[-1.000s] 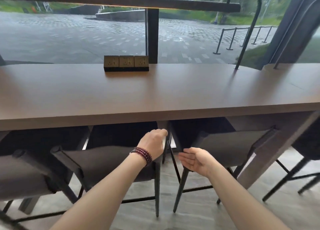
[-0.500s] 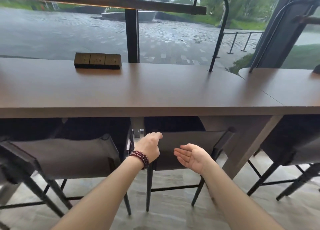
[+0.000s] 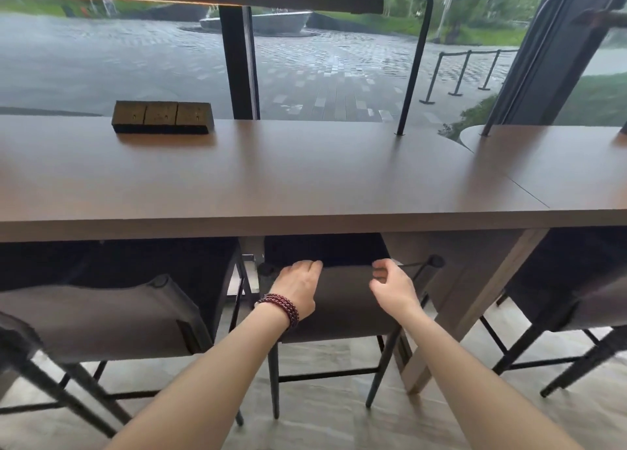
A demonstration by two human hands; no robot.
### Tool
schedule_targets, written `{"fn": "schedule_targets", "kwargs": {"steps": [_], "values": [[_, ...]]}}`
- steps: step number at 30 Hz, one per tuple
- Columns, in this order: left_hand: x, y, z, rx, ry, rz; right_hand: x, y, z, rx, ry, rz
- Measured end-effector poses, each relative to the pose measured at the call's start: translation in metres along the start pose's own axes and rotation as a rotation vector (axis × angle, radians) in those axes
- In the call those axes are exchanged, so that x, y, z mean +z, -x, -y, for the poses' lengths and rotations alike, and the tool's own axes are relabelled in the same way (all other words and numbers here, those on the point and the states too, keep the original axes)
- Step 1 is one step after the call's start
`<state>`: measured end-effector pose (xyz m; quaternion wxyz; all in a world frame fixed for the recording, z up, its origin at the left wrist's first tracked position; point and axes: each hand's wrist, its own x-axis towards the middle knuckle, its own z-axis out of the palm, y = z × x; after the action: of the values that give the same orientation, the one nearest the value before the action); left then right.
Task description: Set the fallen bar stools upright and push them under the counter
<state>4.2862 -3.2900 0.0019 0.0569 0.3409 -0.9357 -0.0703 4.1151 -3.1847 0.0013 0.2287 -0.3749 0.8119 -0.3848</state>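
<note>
Left grip [image 3: 298, 288] curls over the stool [image 3: 342, 297] back's top edge; right grip [image 3: 390, 285] hovers open beside it.

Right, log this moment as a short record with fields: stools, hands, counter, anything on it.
middle stool: upright, backrest just below the counter edge
left hand: fingers over the backrest's top edge, beaded bracelet on the wrist
right hand: curled, open, at the backrest's top edge, not clearly gripping
left stool: upright, partly under the counter
right stool: upright, partly under the counter
counter: brown, bare except for a socket block
fallen stools: none in view
</note>
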Motion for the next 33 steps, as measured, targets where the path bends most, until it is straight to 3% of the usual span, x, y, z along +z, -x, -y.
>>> {"fn": "schedule_targets", "kwargs": {"steps": [5, 8, 10, 17, 33], "values": [[0.008, -0.039, -0.011, -0.171, -0.041, 0.041, -0.021, -0.039, -0.019, -0.254, 0.393, 0.031], [0.011, -0.053, -0.008, -0.361, -0.019, 0.188, -0.038, -0.063, -0.033, -0.286, 0.785, 0.055], [0.016, -0.053, -0.005, -0.411, -0.101, 0.204, -0.049, -0.070, -0.044, -0.305, 0.933, 0.071], [0.024, -0.048, 0.001, -0.417, -0.281, 0.185, -0.049, -0.076, -0.067, -0.375, 0.798, 0.019], [0.016, -0.015, 0.001, -0.398, -0.298, 0.187, -0.042, -0.047, -0.059, -0.294, 0.724, -0.031]]}}
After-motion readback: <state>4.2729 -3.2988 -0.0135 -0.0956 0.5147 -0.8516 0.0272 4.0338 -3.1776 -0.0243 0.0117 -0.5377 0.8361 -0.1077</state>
